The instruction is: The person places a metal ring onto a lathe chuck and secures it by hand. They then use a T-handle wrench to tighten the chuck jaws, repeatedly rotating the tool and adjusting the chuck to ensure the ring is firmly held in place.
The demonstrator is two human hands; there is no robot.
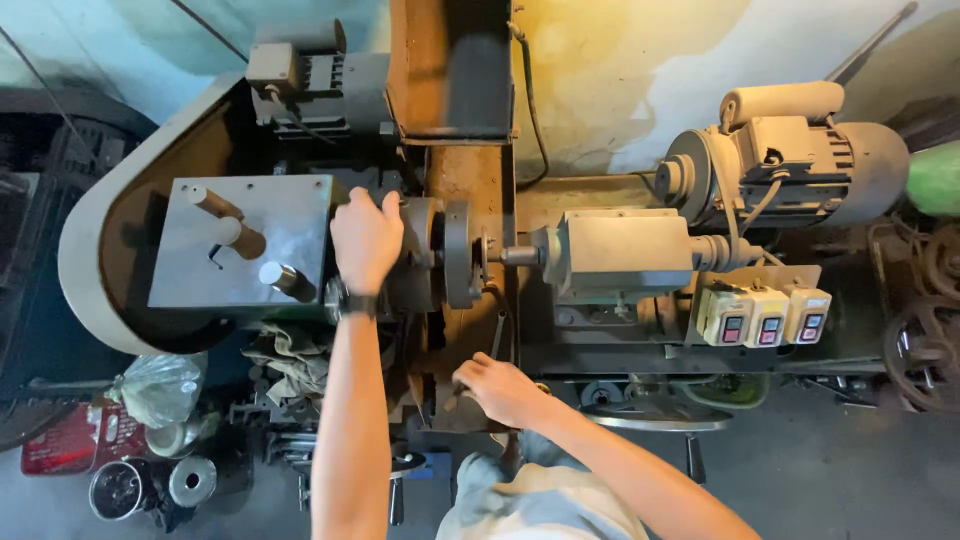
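Looking down from the head camera, a lathe [300, 240] is seen filling the middle of the view, with little free room around the hands: the wall closes the 12 o'clock side, the grey floor [830, 470] lies open only toward 5 o'clock, and clutter crowds the 8 o'clock corner.

The left hand [366, 238] is laid over the round chuck [418, 250], fingers curled closed around its upper rim, a dark watch [354, 302] worn at the wrist. The chuck is found at the centre of the view, just at 3 o'clock of that hand and touching it. A grey disc [459, 254] stands just beside the chuck at its 3 o'clock.

The right hand [502, 388] is held lower, at 5 o'clock of the chuck, closed narrowly on a small dark tool [456, 392]; what the tool is cannot be told.

At 3 o'clock of the disc, a boxy grey tailstock [620, 250] is pointed at it, near but apart. A motor [800, 160] is seen at 2 o'clock, three pale switch boxes [765, 315] below it. A plastic bag [160, 385] and metal cans [150, 485] are crowded at 8 o'clock, rags [290, 355] just under the left forearm.
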